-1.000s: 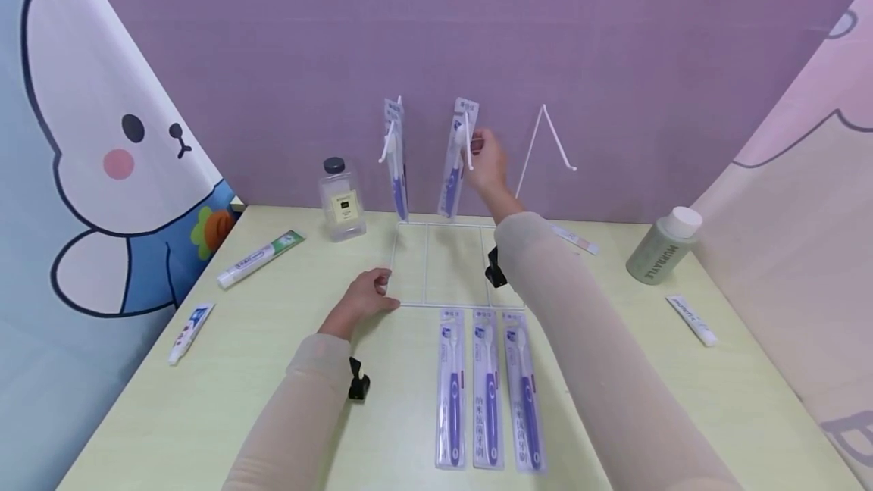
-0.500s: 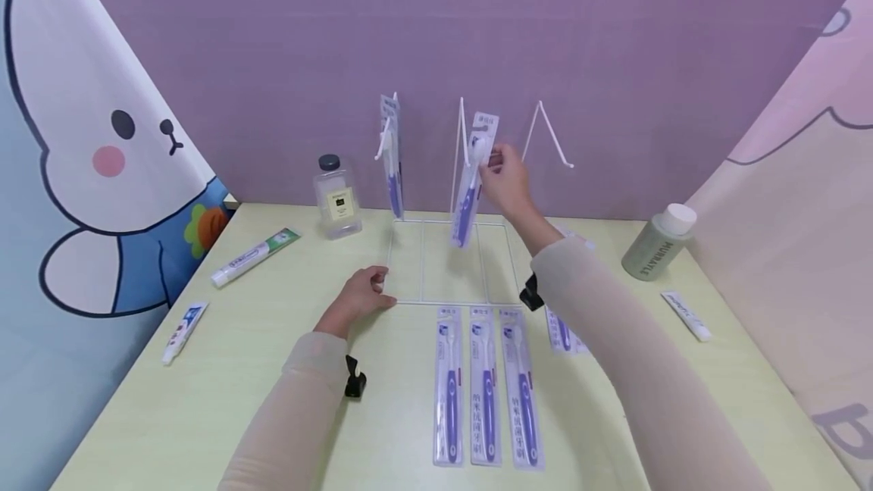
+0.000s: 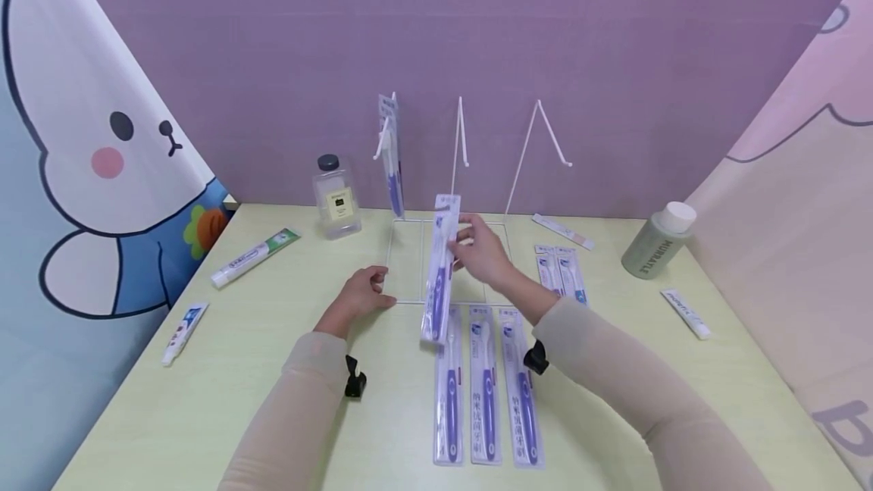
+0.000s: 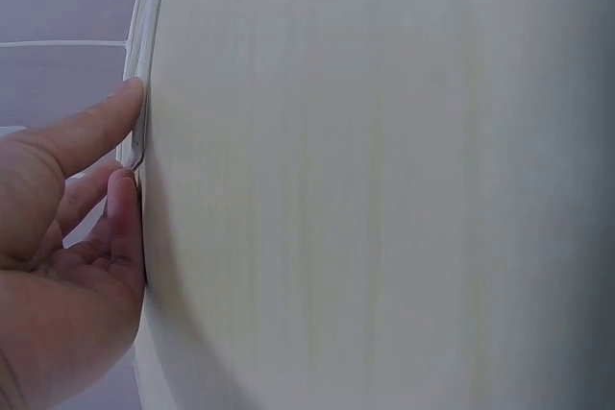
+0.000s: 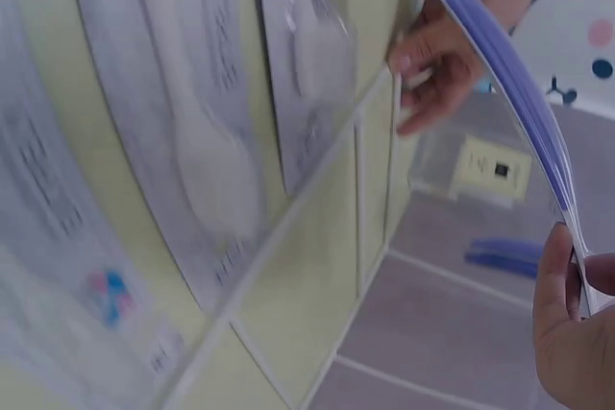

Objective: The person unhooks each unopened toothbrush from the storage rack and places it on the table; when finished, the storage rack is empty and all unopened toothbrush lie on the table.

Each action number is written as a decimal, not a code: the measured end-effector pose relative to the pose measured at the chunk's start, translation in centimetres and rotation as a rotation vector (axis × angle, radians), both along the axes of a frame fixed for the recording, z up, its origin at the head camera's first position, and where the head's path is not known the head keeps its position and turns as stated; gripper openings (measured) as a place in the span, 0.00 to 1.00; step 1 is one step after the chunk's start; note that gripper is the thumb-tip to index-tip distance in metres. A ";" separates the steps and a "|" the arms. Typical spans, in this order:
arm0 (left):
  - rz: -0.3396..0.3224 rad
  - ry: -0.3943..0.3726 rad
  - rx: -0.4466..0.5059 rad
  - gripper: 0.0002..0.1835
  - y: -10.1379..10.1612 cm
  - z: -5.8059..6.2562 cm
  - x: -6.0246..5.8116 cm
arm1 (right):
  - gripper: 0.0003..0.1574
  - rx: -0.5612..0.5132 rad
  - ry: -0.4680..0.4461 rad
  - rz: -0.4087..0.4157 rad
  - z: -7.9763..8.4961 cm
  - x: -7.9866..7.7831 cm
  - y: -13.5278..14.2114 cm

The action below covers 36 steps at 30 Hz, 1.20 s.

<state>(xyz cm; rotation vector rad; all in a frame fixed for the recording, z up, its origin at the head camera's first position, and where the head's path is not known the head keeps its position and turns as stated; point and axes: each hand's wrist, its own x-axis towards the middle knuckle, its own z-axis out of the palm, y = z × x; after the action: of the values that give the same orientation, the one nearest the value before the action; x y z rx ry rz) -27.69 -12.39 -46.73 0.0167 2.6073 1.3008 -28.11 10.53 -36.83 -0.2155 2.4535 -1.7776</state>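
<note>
My right hand [image 3: 483, 250] pinches a packaged toothbrush [image 3: 439, 271] by its side edge, holding it tilted above the base of a white wire rack [image 3: 421, 264]. In the right wrist view that package [image 5: 519, 84] is edge-on, between thumb and fingers. My left hand [image 3: 359, 296] pinches the rack's front left corner; in the left wrist view its thumb [image 4: 101, 127] and fingertips lie either side of the wire. Another packaged toothbrush [image 3: 392, 173] hangs on the left hook. The middle hook [image 3: 461, 131] and right hook [image 3: 551, 131] are bare.
Three packaged toothbrushes [image 3: 486, 392] lie before the rack, two more packages [image 3: 562, 275] right of it. A clear bottle [image 3: 337, 199] and toothpaste tubes [image 3: 255, 258] stand or lie left; a grey-green bottle [image 3: 656, 245] and small tubes [image 3: 685, 314] are right. A purple backdrop [image 3: 614, 97] rises behind.
My right hand has taken the packaged toothbrush off the middle hook and brought it down and towards me. My left hand stays at the rack corner. The two packages at right have come into view.
</note>
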 end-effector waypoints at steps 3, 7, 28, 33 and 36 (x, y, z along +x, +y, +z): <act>0.003 0.001 0.003 0.37 0.0 0.0 0.0 | 0.32 -0.008 -0.035 0.025 -1.3 1.2 -0.6; 0.004 0.001 -0.002 0.37 0.0 0.0 0.0 | 0.34 -0.013 -0.092 0.047 -2.7 2.7 -1.2; 0.012 0.000 -0.022 0.36 0.2 0.4 0.3 | 0.36 0.092 -0.475 0.250 -6.1 6.9 -2.9; 0.015 -0.005 -0.018 0.36 0.2 0.5 0.3 | 0.38 0.122 -0.475 0.253 -6.3 6.7 -3.1; 0.013 -0.010 -0.018 0.36 0.2 0.7 0.4 | 0.37 0.131 -0.469 0.260 -6.5 6.7 -3.2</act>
<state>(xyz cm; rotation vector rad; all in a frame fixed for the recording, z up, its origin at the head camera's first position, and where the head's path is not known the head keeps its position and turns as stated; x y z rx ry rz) -27.32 -12.18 -46.02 -0.0099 2.6148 1.2790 -21.41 7.35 -43.30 -0.0870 2.0877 -1.3687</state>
